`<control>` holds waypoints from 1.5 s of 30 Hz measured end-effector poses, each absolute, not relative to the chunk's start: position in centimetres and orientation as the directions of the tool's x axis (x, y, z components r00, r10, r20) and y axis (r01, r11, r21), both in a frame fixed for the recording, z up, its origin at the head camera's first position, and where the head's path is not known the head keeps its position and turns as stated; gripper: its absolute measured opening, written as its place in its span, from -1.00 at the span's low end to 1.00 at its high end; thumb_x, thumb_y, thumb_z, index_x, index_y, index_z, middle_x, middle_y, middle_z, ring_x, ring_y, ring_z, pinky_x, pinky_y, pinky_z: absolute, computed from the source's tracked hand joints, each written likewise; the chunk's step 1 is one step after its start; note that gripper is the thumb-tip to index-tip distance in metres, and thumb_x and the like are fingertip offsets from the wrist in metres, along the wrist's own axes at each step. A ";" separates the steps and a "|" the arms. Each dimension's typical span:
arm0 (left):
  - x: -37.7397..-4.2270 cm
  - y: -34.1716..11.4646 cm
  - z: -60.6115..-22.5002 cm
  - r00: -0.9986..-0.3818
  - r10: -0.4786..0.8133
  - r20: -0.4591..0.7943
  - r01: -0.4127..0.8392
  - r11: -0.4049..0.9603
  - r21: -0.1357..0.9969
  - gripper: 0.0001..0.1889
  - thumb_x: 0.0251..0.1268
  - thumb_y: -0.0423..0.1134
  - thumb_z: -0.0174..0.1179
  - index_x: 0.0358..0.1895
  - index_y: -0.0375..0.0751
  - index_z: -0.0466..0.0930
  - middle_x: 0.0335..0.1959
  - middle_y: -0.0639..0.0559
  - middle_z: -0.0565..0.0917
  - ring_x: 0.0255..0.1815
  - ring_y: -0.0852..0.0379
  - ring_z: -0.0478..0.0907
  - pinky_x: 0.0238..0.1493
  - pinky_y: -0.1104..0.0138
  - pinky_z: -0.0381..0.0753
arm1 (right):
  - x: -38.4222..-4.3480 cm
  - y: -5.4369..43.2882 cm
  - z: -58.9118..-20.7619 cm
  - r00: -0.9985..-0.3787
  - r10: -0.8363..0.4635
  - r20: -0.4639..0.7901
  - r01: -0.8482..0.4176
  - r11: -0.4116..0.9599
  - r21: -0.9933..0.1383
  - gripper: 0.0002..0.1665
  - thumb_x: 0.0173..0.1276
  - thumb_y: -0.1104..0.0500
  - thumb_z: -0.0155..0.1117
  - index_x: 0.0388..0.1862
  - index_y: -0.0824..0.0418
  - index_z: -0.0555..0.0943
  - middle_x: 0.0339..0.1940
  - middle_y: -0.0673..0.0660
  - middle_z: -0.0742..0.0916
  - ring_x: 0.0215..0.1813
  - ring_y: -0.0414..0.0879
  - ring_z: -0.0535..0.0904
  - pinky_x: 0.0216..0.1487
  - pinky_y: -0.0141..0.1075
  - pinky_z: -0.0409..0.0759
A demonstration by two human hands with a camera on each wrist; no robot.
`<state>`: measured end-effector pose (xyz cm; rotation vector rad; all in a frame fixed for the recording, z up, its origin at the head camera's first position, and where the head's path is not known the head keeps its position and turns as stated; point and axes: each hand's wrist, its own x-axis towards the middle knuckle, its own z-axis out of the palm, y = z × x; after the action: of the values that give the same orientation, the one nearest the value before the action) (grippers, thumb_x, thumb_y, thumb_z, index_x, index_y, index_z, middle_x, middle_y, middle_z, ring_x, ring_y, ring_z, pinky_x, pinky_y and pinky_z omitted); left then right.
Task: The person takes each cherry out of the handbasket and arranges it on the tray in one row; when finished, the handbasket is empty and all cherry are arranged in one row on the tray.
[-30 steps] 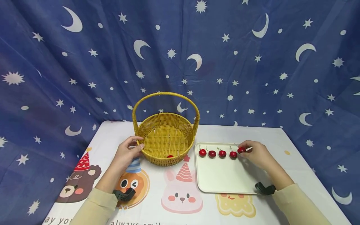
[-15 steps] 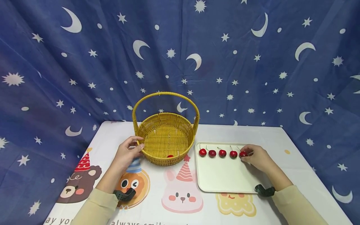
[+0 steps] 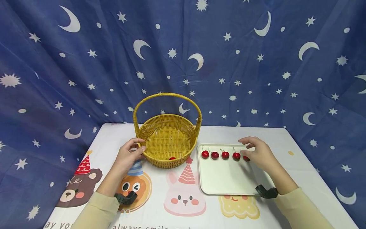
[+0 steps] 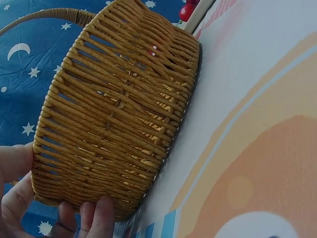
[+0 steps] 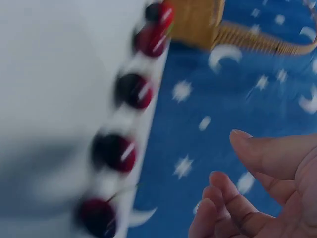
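A yellow wicker basket (image 3: 168,136) with a hoop handle stands on the table, and one red cherry (image 3: 172,158) lies inside near its front wall. My left hand (image 3: 139,148) grips the basket's left rim; in the left wrist view its fingers (image 4: 96,218) curl under the woven wall (image 4: 119,114). A row of several red cherries (image 3: 225,155) lies along the far edge of a cream tray (image 3: 228,181). My right hand (image 3: 246,143) hovers open just above the rightmost cherry (image 3: 246,158), holding nothing. The right wrist view shows its relaxed fingers (image 5: 218,186) beside the blurred cherries (image 5: 116,151).
The table carries a white cloth printed with cartoon animals (image 3: 185,194). A blue curtain with moons and stars (image 3: 183,57) hangs behind and at both sides. Black wrist straps (image 3: 266,191) sit on both forearms.
My right hand set the rightmost cherry down on the tray, let it go and lifted a little, fingers spread. The left hand stayed on the basket.
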<state>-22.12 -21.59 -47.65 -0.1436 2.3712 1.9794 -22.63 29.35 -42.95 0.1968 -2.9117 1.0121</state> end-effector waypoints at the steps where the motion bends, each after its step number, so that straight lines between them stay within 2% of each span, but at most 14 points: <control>1: -22.1 -21.6 -47.6 -0.995 -0.039 -0.095 -0.101 0.172 0.980 -0.51 0.60 -0.18 0.29 0.46 -0.21 0.49 0.09 -0.08 0.46 -0.07 0.20 0.64 0.05 0.28 0.86 | -22.6 28.5 -42.5 -0.986 -0.127 0.108 -0.167 0.765 -0.623 -0.52 0.40 0.31 0.49 0.28 0.19 0.70 0.22 0.29 0.72 0.19 0.26 0.67 -0.11 -0.18 0.74; 9: -22.1 -21.8 -47.8 -0.995 -0.036 -0.098 -0.103 0.165 0.981 -0.52 0.61 -0.19 0.27 0.47 -0.23 0.48 0.08 -0.08 0.45 -0.09 0.22 0.64 0.05 0.27 0.86 | -22.6 20.0 -40.6 -0.927 -0.342 0.152 -0.335 0.577 -0.745 -0.49 0.34 0.40 0.51 0.26 0.16 0.71 0.18 0.22 0.76 0.13 0.11 0.71 0.01 -0.17 0.79; 12: -22.2 -21.8 -47.9 -0.995 -0.031 -0.100 -0.104 0.174 0.979 -0.51 0.61 -0.18 0.28 0.47 -0.22 0.48 0.10 -0.08 0.45 -0.08 0.23 0.64 0.05 0.28 0.86 | -23.2 16.8 -40.6 -0.896 -0.424 0.131 -0.353 0.502 -0.790 -0.46 0.35 0.42 0.48 0.29 0.14 0.70 0.19 0.23 0.75 0.14 0.12 0.73 -0.05 -0.21 0.82; 14: -22.2 -21.8 -47.8 -0.995 -0.032 -0.099 -0.103 0.175 0.979 -0.51 0.61 -0.18 0.27 0.47 -0.22 0.48 0.12 -0.09 0.45 -0.07 0.23 0.64 0.05 0.29 0.86 | -23.9 14.7 -40.7 -0.870 -0.478 0.118 -0.368 0.473 -0.800 -0.42 0.35 0.42 0.48 0.32 0.13 0.68 0.21 0.21 0.75 0.16 0.16 0.73 0.00 -0.18 0.83; 18: -22.2 -21.7 -47.6 -0.994 -0.038 -0.099 -0.104 0.165 0.981 -0.52 0.61 -0.20 0.27 0.47 -0.23 0.48 0.13 -0.11 0.45 -0.08 0.23 0.65 0.04 0.30 0.86 | -25.8 11.0 -40.8 -0.797 -0.598 0.081 -0.423 0.458 -0.782 -0.36 0.35 0.43 0.48 0.38 0.11 0.65 0.23 0.15 0.75 0.23 0.20 0.72 0.19 0.00 0.80; 19: -22.2 -21.7 -47.6 -0.994 -0.037 -0.098 -0.103 0.164 0.981 -0.52 0.61 -0.20 0.27 0.47 -0.23 0.48 0.13 -0.10 0.45 -0.09 0.23 0.65 0.04 0.30 0.86 | -26.3 10.2 -40.8 -0.775 -0.628 0.068 -0.445 0.466 -0.765 -0.36 0.35 0.43 0.49 0.38 0.11 0.65 0.24 0.14 0.76 0.28 0.20 0.71 0.29 0.03 0.76; 21: -22.2 -21.7 -47.6 -0.995 -0.035 -0.097 -0.101 0.161 0.982 -0.52 0.61 -0.20 0.27 0.47 -0.23 0.48 0.12 -0.10 0.45 -0.09 0.23 0.65 0.04 0.29 0.86 | -27.3 8.9 -40.8 -0.730 -0.683 0.020 -0.470 0.481 -0.740 -0.37 0.37 0.44 0.47 0.39 0.12 0.64 0.26 0.17 0.76 0.31 0.18 0.71 0.34 0.04 0.74; 27: -22.2 -21.7 -47.8 -0.995 -0.033 -0.094 -0.098 0.161 0.982 -0.51 0.61 -0.19 0.28 0.47 -0.23 0.48 0.13 -0.11 0.46 -0.08 0.22 0.64 0.04 0.27 0.86 | -29.6 6.2 -41.5 -0.582 -0.786 -0.207 -0.510 0.551 -0.661 -0.42 0.38 0.49 0.38 0.35 0.19 0.66 0.23 0.24 0.77 0.27 0.13 0.73 0.30 -0.14 0.74; 30: -22.2 -21.7 -47.8 -0.995 -0.031 -0.094 -0.098 0.157 0.983 -0.51 0.61 -0.20 0.27 0.47 -0.25 0.48 0.13 -0.12 0.46 -0.09 0.23 0.64 0.04 0.27 0.86 | -30.1 5.1 -42.1 -0.507 -0.810 -0.295 -0.547 0.567 -0.616 -0.44 0.34 0.54 0.32 0.25 0.17 0.73 0.10 0.20 0.81 0.17 0.07 0.75 0.20 -0.26 0.73; 32: -22.2 -21.7 -47.8 -0.995 -0.029 -0.090 -0.094 0.155 0.984 -0.51 0.61 -0.20 0.27 0.47 -0.25 0.48 0.13 -0.12 0.46 -0.10 0.23 0.65 0.04 0.27 0.86 | -30.3 4.5 -42.6 -0.482 -0.812 -0.328 -0.571 0.575 -0.585 -0.45 0.33 0.56 0.25 0.15 0.11 0.79 -0.02 0.09 0.83 0.07 -0.03 0.73 0.13 -0.33 0.71; 36: -22.2 -21.7 -47.8 -0.996 -0.029 -0.084 -0.088 0.153 0.984 -0.52 0.61 -0.20 0.27 0.46 -0.24 0.49 0.12 -0.12 0.45 -0.12 0.23 0.65 0.04 0.27 0.86 | -30.4 3.5 -43.2 -0.471 -0.800 -0.371 -0.567 0.597 -0.568 -0.36 0.30 0.62 0.04 -0.03 0.03 0.84 -0.19 -0.06 0.78 -0.10 -0.19 0.63 -0.01 -0.43 0.65; 38: -22.3 -21.7 -47.8 -0.996 -0.027 -0.081 -0.084 0.155 0.984 -0.52 0.61 -0.20 0.27 0.46 -0.25 0.48 0.11 -0.11 0.45 -0.12 0.23 0.65 0.03 0.28 0.86 | -30.4 3.2 -43.3 -0.478 -0.795 -0.375 -0.562 0.604 -0.564 -0.36 0.29 0.62 0.03 -0.06 0.03 0.83 -0.22 -0.06 0.75 -0.14 -0.22 0.60 -0.05 -0.44 0.62; 40: -22.2 -21.8 -47.8 -0.996 -0.030 -0.081 -0.084 0.156 0.984 -0.52 0.61 -0.20 0.27 0.46 -0.25 0.49 0.10 -0.11 0.44 -0.12 0.23 0.65 0.03 0.28 0.86 | -30.5 3.2 -43.3 -0.485 -0.792 -0.371 -0.541 0.605 -0.584 -0.43 0.28 0.61 0.09 -0.07 0.06 0.81 -0.23 -0.04 0.74 -0.15 -0.20 0.58 -0.07 -0.43 0.61; 45: -22.2 -21.8 -47.7 -0.996 -0.034 -0.083 -0.087 0.153 0.984 -0.54 0.61 -0.21 0.27 0.45 -0.24 0.50 0.11 -0.13 0.44 -0.12 0.22 0.66 0.04 0.28 0.86 | -30.7 3.5 -42.9 -0.547 -0.789 -0.280 -0.488 0.572 -0.659 -0.64 0.30 0.48 0.41 -0.06 0.09 0.75 -0.18 0.01 0.75 -0.10 -0.15 0.61 -0.08 -0.40 0.63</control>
<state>-22.16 -21.78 -47.74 -0.1236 2.3545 2.0141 -30.72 3.52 -42.94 1.4782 -3.2595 1.0212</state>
